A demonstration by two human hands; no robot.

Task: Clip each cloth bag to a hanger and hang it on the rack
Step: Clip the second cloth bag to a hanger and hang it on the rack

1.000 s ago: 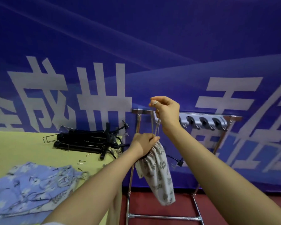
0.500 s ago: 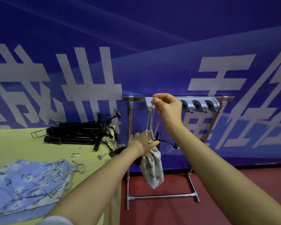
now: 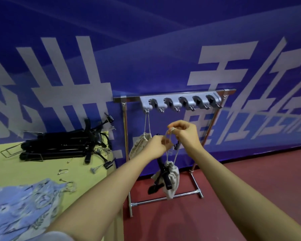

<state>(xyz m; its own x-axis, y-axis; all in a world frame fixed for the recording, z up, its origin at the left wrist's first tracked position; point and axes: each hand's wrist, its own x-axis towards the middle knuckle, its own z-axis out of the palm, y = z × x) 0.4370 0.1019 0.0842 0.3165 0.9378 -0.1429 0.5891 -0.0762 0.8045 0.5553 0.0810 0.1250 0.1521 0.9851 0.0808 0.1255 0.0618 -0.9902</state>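
A metal rack (image 3: 163, 97) carries a grey bar of hooks (image 3: 181, 101). One pale printed cloth bag (image 3: 139, 145) hangs by its drawstring from the leftmost hook, free of my hands. In front of the rack, my right hand (image 3: 185, 134) pinches the top of a second drawstring loop. My left hand (image 3: 156, 147) pinches the same string just below. From that string hangs a second cloth bag (image 3: 172, 178), with a black clip hanger (image 3: 162, 171) lying against it.
On the yellow table (image 3: 33, 171) at the left lie a pile of black hangers (image 3: 63, 146), a few small metal pins (image 3: 63, 171) and blue floral cloth bags (image 3: 23, 207). Behind stands a blue banner wall; the rack's foot rests on a red floor (image 3: 233, 188).
My right hand has come down from the rack's leftmost hook. One bag now hangs there on its own, and both hands hold another bag's string lower down. The view has tilted downward.
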